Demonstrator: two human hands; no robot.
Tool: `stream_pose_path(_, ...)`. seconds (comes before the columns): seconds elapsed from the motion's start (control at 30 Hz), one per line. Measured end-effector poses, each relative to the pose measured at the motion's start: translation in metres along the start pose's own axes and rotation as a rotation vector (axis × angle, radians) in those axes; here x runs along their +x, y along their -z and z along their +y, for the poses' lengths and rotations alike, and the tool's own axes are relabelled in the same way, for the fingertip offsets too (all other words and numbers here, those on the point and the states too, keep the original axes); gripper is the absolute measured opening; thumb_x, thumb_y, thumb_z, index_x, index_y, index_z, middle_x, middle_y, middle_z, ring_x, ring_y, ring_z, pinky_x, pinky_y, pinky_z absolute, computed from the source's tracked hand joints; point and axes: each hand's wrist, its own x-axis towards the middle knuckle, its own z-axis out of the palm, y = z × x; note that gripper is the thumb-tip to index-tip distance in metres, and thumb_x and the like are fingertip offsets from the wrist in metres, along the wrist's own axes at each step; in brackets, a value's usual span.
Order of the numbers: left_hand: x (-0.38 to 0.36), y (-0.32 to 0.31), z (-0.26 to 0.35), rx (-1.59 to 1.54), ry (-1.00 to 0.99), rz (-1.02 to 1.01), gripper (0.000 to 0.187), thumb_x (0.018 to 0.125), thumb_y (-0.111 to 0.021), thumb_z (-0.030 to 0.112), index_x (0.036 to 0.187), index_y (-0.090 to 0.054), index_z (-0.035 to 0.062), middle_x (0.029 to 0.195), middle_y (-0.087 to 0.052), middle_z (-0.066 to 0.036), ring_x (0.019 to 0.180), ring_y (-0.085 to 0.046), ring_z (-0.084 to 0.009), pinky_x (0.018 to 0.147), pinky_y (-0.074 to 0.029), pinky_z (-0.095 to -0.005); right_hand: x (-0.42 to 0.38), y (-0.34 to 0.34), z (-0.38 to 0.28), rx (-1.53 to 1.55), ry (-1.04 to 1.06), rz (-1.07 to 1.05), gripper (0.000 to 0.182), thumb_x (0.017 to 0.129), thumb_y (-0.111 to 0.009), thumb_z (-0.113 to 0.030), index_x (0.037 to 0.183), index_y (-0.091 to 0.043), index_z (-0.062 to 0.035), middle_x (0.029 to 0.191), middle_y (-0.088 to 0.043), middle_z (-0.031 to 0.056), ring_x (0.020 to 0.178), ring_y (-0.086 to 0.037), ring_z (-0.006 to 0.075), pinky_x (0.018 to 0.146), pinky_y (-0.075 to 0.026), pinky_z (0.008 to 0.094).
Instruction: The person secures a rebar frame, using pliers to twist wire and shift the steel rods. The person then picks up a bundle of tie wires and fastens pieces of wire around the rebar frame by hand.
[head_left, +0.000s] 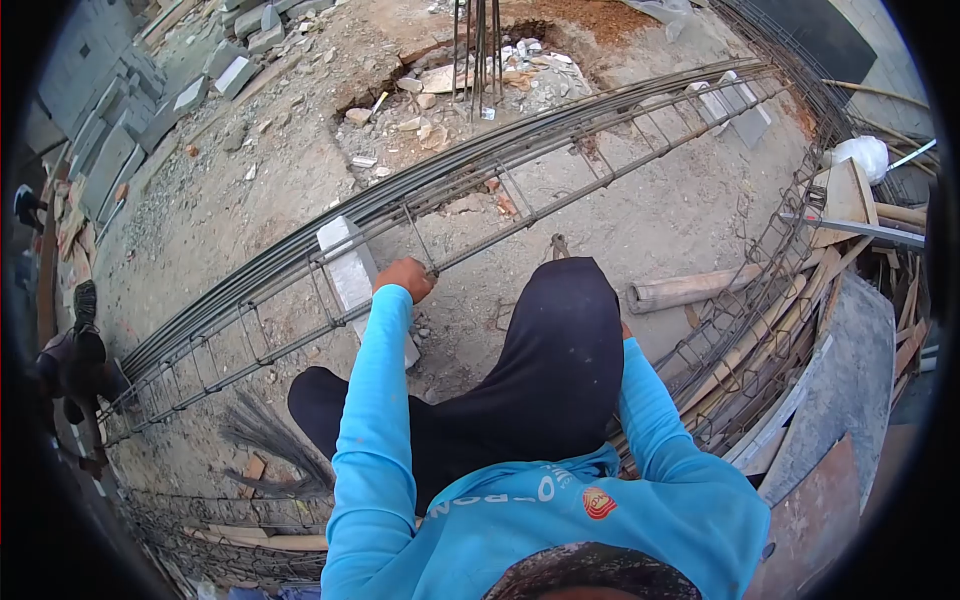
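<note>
My left hand [408, 279] is closed at the near bar of a long rebar cage [520, 222], beside one of its stirrups; what its fingers hold is too small to make out. The cage runs from lower left to upper right, with a bundle of long steel rods [400, 190] along its far side. Under the cage, just left of my left hand, lies a pale block [348, 265]. Only a sliver of my right hand [626, 329] shows beside my raised knee; its fingers are hidden.
Upright rebars [478, 50] rise from a rubble pit. Another pale block [735, 105] supports the cage's far end. A wooden pole [690, 288], stirrups and scrap boards [840, 370] lie at right. Binding wire [275, 440] is at lower left. Another person [85, 365] is at the left edge.
</note>
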Motion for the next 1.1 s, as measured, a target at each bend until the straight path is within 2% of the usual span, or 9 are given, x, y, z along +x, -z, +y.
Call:
stream_pose_path(0.27, -0.013, -0.006, 0.0, -0.027, -0.013, 0.118, 0.04, 0.089, -0.066, 0.04, 0.118, -0.07, 0.0123, 0.115, -0.071, -0.016, 0.107, -0.067, -0.0358, 0.093, -0.053, -0.0466, -0.005, -0.013, 0.008, 0.206, -0.026, -0.107, 0.045, 0.087, -0.071, -0.015, 0.128, -0.058, 0.0018, 0.116, -0.067, 0.0082, 0.102, -0.065, 0.0217, 0.086, -0.052, 0.0366)
stream_pose_path(0.4, -0.029, -0.026, -0.008, -0.102, -0.081, 0.342, 0.044, 0.089, -0.067, 0.039, 0.127, -0.063, 0.0168, 0.115, -0.071, -0.013, 0.108, -0.066, -0.0346, 0.098, -0.048, -0.0462, 0.047, -0.002, -0.107, 0.217, -0.193, -0.28, 0.045, 0.091, -0.069, -0.011, 0.131, -0.058, 0.0042, 0.123, -0.067, 0.0093, 0.104, -0.063, 0.0148, 0.09, -0.051, 0.029)
stream_pose_path(0.53, -0.042, -0.054, -0.033, -0.231, -0.298, 0.608, 0.049, 0.089, -0.068, 0.035, 0.132, -0.06, 0.0123, 0.119, -0.069, -0.016, 0.114, -0.062, -0.0363, 0.11, -0.037, -0.0452, 0.125, -0.012, -0.148, 0.192, -0.139, -0.459, 0.023, 0.089, -0.069, -0.008, 0.11, -0.067, 0.0013, 0.099, -0.07, 0.0071, 0.087, -0.064, 0.0127, 0.081, -0.052, 0.028)
stream_pose_path(0.67, -0.146, -0.002, -0.063, -0.816, -0.307, 0.813, 0.042, 0.087, -0.073, 0.019, 0.124, -0.065, 0.0042, 0.116, -0.07, -0.018, 0.106, -0.067, -0.0329, 0.096, -0.051, -0.0409, 0.198, -0.063, -0.173, -0.093, -0.204, -0.639, 0.009, 0.087, -0.07, -0.01, 0.089, -0.065, -0.0024, 0.078, -0.063, 0.0015, 0.069, -0.059, 0.0097, 0.067, -0.05, 0.0262)
stream_pose_path(0.77, -0.215, 0.002, -0.145, -1.088, -0.077, 1.257, 0.027, 0.09, -0.071, 0.013, 0.114, -0.07, 0.0005, 0.1, -0.074, -0.011, 0.093, -0.069, -0.018, 0.087, -0.053, -0.0325, 0.225, -0.103, -0.198, -0.152, -0.205, -0.622, 0.009, 0.086, -0.068, -0.01, 0.085, -0.062, -0.0047, 0.076, -0.061, 0.0011, 0.061, -0.054, 0.0087, 0.057, -0.044, 0.0246)
stream_pose_path(0.83, -0.252, -0.029, -0.217, -1.269, 0.238, 1.48, 0.025, 0.097, -0.065, 0.013, 0.119, -0.066, -0.0003, 0.11, -0.072, -0.01, 0.101, -0.067, -0.0149, 0.087, -0.052, -0.0292, 0.237, -0.119, -0.213, -0.247, -0.178, -0.653, 0.011, 0.089, -0.066, -0.017, 0.086, -0.062, -0.0069, 0.076, -0.061, 0.0017, 0.057, -0.054, 0.0094, 0.055, -0.046, 0.0262)
stream_pose_path(0.93, -0.289, -0.137, -0.32, -1.05, 0.853, 1.514, 0.04, 0.09, -0.072, 0.02, 0.123, -0.063, -0.0015, 0.112, -0.071, -0.015, 0.103, -0.068, -0.0251, 0.09, -0.054, -0.0364, 0.241, -0.144, -0.209, -0.461, -0.145, -0.684, 0.016, 0.09, -0.063, -0.018, 0.082, -0.06, -0.0049, 0.072, -0.061, 0.0036, 0.055, -0.052, 0.0114, 0.055, -0.044, 0.0297)
stream_pose_path(1.0, -0.302, -0.206, -0.358, -0.764, 1.473, 1.057, 0.068, 0.081, -0.079, 0.03, 0.136, -0.052, 0.0007, 0.129, -0.062, -0.019, 0.117, -0.061, -0.0353, 0.101, -0.048, -0.0455, 0.247, -0.156, -0.191, -0.777, 0.146, -0.741, 0.026, 0.088, -0.065, -0.021, 0.076, -0.056, -0.0002, 0.066, -0.058, 0.0095, 0.055, -0.052, 0.0178, 0.055, -0.043, 0.0374)
stream_pose_path(1.1, -0.317, -0.265, -0.35, -0.897, 1.541, 0.648, 0.089, 0.079, -0.079, 0.035, 0.149, -0.032, 0.0071, 0.15, -0.04, -0.018, 0.141, -0.037, -0.0375, 0.114, -0.033, -0.0507, 0.212, -0.184, -0.212, -1.042, 0.368, -0.775, 0.04, 0.087, -0.068, -0.03, 0.073, -0.054, 0.004, 0.062, -0.054, 0.0185, 0.058, -0.054, 0.0293, 0.059, -0.042, 0.0468)
